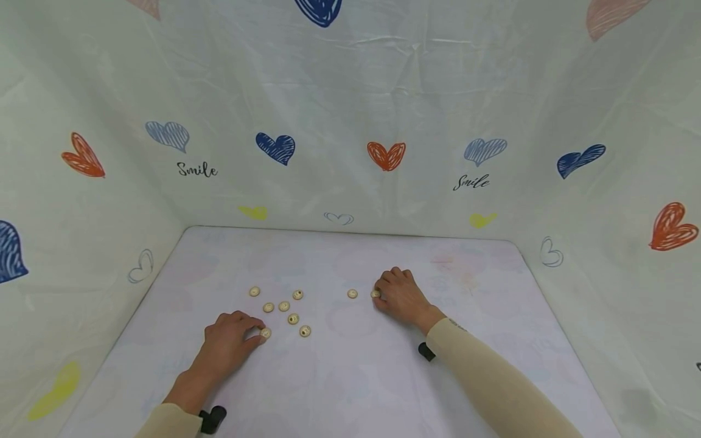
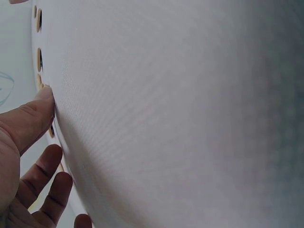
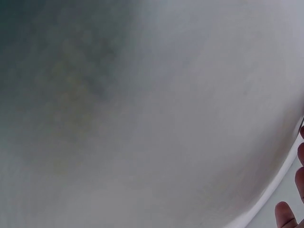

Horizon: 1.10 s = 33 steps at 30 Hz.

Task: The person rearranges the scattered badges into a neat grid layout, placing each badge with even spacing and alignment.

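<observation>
Small round pale-wood discs lie on a white tabletop, some with dark marks on top that are too small to read. At the left, my left hand pinches one disc between thumb and forefinger, low on the table. My right hand holds another disc at its fingertips, farther back and to the right. Just left of that hand lies a single disc. The left wrist view shows the left thumb against the table surface; only some fingers appear in the right wrist view.
Between the hands, nearer the left one, several more discs lie loosely grouped. A front disc sits right of the left hand's disc. White sheeting printed with hearts stands behind the table and along both sides.
</observation>
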Motion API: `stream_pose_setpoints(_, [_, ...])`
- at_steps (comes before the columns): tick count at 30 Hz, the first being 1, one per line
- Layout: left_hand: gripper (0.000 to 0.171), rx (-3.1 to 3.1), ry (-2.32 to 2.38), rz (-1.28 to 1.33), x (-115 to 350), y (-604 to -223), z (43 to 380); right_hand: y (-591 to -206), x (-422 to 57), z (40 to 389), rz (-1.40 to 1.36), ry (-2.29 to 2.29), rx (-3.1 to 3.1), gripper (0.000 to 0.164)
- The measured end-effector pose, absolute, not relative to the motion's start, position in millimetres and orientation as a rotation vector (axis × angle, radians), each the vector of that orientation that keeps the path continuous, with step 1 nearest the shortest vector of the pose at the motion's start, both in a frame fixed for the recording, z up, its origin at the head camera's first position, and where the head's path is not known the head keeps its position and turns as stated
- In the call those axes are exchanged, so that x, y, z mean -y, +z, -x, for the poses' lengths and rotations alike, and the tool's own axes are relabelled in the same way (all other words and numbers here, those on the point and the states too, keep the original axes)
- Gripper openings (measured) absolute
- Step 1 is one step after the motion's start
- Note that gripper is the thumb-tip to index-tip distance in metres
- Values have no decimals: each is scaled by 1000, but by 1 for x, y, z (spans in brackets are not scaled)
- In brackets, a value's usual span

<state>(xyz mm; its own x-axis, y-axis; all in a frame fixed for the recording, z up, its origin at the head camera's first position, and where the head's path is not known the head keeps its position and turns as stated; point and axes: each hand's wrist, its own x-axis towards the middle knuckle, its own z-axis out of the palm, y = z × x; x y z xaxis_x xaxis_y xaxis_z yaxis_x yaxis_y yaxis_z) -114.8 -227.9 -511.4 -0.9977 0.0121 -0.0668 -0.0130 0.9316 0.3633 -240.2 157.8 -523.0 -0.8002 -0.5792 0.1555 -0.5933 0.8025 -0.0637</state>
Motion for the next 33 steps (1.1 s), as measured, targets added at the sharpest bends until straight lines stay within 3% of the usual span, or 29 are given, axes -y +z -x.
stream_pose_setpoints(17, [24,-3021,571,5,228,-512,114,-520,-157,239,-901,202,2894,20])
stream_pose_setpoints(25, [24,-3036,577,-13,228,-513,114,-520,-157,238,-880,230,2890,28])
stream_pose_setpoints(33, [24,-3054,551,-52,229,-512,113,-513,-127,230,-951,271,2799,34])
